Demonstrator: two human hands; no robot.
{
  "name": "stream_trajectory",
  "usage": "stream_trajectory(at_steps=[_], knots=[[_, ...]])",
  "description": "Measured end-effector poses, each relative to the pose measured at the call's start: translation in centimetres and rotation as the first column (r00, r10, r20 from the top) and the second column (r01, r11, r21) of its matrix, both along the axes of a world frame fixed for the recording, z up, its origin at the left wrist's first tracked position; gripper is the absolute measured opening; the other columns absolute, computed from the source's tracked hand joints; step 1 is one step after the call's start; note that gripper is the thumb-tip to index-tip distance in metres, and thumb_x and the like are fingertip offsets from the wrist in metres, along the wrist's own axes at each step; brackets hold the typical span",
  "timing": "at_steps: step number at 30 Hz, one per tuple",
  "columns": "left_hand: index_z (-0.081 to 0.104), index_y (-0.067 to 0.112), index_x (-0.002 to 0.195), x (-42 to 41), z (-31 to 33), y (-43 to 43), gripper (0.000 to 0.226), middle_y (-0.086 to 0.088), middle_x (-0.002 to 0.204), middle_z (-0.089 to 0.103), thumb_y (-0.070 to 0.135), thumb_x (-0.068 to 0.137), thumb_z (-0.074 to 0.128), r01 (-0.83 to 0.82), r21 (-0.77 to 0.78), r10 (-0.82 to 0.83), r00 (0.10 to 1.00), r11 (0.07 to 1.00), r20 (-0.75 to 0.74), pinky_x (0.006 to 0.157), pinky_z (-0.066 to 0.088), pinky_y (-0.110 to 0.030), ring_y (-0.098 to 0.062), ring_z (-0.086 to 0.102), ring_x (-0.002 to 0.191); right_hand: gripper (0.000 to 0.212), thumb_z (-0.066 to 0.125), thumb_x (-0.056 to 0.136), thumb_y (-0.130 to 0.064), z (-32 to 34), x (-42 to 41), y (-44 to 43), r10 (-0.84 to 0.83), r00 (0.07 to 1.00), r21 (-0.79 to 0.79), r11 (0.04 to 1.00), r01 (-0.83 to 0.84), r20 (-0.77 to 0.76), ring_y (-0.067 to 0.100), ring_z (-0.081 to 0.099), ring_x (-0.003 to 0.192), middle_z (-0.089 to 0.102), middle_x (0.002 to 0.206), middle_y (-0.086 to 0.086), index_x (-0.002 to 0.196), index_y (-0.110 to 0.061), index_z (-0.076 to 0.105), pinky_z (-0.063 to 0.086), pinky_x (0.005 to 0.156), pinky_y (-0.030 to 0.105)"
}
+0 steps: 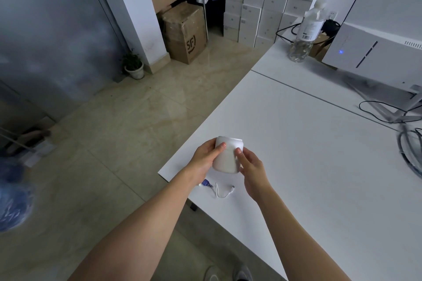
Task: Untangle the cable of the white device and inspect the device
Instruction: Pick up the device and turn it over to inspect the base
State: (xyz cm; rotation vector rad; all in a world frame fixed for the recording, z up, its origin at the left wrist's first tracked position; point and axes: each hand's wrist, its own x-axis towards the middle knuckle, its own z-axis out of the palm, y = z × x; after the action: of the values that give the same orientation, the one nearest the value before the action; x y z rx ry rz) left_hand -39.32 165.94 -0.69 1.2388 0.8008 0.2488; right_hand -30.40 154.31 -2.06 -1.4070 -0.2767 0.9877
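Note:
The white device (pixel 227 157) is a small rounded cylinder held just above the corner of the white table (pixel 308 155). My left hand (pixel 205 159) grips its left side with the thumb across the front. My right hand (pixel 251 166) holds its right side, thumb on the front face. Below the device, a short white cable (pixel 222 191) lies loose on the table, with a small connector at its right end. Its left end runs to a blue plug-like piece (pixel 206 183) partly hidden under my left wrist.
A clear plastic bottle (pixel 306 32) stands at the table's far side beside a white computer case (pixel 374 50). Black cables (pixel 388 114) trail on the right. The table edge drops to tiled floor on the left. Cardboard boxes (pixel 185 32) and stacked white boxes (pixel 262 7) stand beyond.

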Motion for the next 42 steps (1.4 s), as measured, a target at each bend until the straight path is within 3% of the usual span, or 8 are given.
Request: stream_trajectory(at_steps=[5, 8, 10, 14, 19, 26, 31, 42], knots=[[0.060, 0.024, 0.111, -0.3, -0.2, 0.1, 0.029, 0.003, 0.118, 0.066, 0.018, 0.084, 0.066, 0.004, -0.034, -0.003, 0.999, 0.999, 0.048, 0.098, 0.046, -0.029, -0.015, 0.060, 0.114, 0.033, 0.046, 0.094, -0.044, 0.5, 0.6, 0.4, -0.022, 1.000, -0.058, 0.998, 0.022, -0.003, 0.017, 0.061, 0.106, 0.068, 0.108, -0.001, 0.104, -0.020, 0.067, 0.048, 0.089, 0.031], [0.061, 0.026, 0.103, -0.3, -0.1, -0.1, 0.029, 0.010, 0.107, 0.067, 0.006, 0.084, 0.064, -0.002, -0.055, 0.006, 0.997, 0.998, 0.082, 0.090, 0.049, -0.021, -0.006, 0.063, 0.103, 0.036, 0.045, 0.094, -0.044, 0.4, 0.8, 0.6, -0.030, 0.999, -0.052, 0.998, 0.029, -0.021, 0.015, 0.060, 0.106, 0.068, 0.110, -0.002, 0.109, -0.018, 0.065, 0.047, 0.084, 0.027], [0.062, 0.027, 0.104, -0.3, -0.2, -0.1, 0.032, 0.010, 0.108, 0.068, 0.003, 0.083, 0.064, 0.003, -0.067, 0.004, 0.995, 0.998, 0.096, 0.093, 0.048, -0.023, -0.008, 0.063, 0.105, 0.042, 0.049, 0.092, -0.046, 0.0, 0.8, 0.5, -0.034, 0.999, -0.050, 0.998, 0.033, -0.017, 0.018, 0.060, 0.111, 0.067, 0.116, 0.002, 0.115, -0.014, 0.064, 0.047, 0.089, 0.030], [0.064, 0.022, 0.112, -0.6, -0.5, 0.0, 0.029, 0.004, 0.117, 0.069, 0.010, 0.085, 0.064, 0.017, -0.111, -0.003, 0.992, 0.994, 0.128, 0.101, 0.045, -0.026, -0.012, 0.061, 0.115, 0.051, 0.056, 0.085, -0.048, -0.7, 0.7, 0.2, -0.019, 0.999, -0.023, 1.000, 0.018, -0.026, 0.022, 0.056, 0.121, 0.064, 0.125, 0.005, 0.122, -0.013, 0.060, 0.044, 0.102, 0.038], [0.064, 0.014, 0.117, -0.6, -1.0, 0.0, 0.028, 0.000, 0.117, 0.068, 0.022, 0.090, 0.058, -0.091, -0.154, 0.110, 0.987, 0.984, 0.119, 0.095, 0.047, -0.023, -0.012, 0.062, 0.112, 0.033, 0.052, 0.094, -0.028, -1.0, 0.8, -0.2, 0.033, 0.999, 0.038, 0.999, -0.032, -0.025, 0.022, 0.057, 0.120, 0.066, 0.123, 0.007, 0.120, -0.011, 0.062, 0.043, 0.103, 0.037], [0.061, 0.009, 0.114, -0.3, -1.5, -0.1, 0.024, 0.000, 0.106, 0.068, 0.013, 0.091, 0.056, -0.202, -0.206, 0.228, 0.967, 0.957, 0.112, 0.081, 0.051, -0.016, -0.010, 0.063, 0.100, 0.031, 0.052, 0.094, -0.019, -0.7, 0.7, -0.2, 0.074, 0.996, 0.049, 0.996, -0.072, -0.043, 0.013, 0.056, 0.115, 0.063, 0.125, 0.002, 0.124, -0.014, 0.057, 0.042, 0.089, 0.022], [0.050, 0.000, 0.128, -0.1, -2.0, -0.1, 0.041, -0.011, 0.119, 0.061, 0.007, 0.088, 0.058, -0.262, -0.259, 0.293, 0.952, 0.930, 0.087, 0.094, 0.046, -0.024, -0.020, 0.058, 0.110, 0.022, 0.048, 0.096, -0.021, -0.7, 0.5, -0.1, 0.049, 0.993, 0.039, 0.998, -0.045, -0.107, 0.002, 0.057, 0.105, 0.064, 0.111, -0.012, 0.116, -0.024, 0.057, 0.042, 0.081, 0.020], [0.056, -0.005, 0.122, 0.3, -2.4, -0.4, 0.033, -0.014, 0.112, 0.065, 0.006, 0.091, 0.054, -0.232, -0.285, 0.266, 0.960, 0.930, 0.087, 0.097, 0.047, -0.026, -0.024, 0.060, 0.109, 0.023, 0.047, 0.096, -0.021, -1.5, 0.5, 0.0, -0.001, 0.989, 0.024, 1.000, 0.004, -0.151, 0.006, 0.057, 0.105, 0.063, 0.111, -0.009, 0.118, -0.020, 0.056, 0.042, 0.083, 0.022]])
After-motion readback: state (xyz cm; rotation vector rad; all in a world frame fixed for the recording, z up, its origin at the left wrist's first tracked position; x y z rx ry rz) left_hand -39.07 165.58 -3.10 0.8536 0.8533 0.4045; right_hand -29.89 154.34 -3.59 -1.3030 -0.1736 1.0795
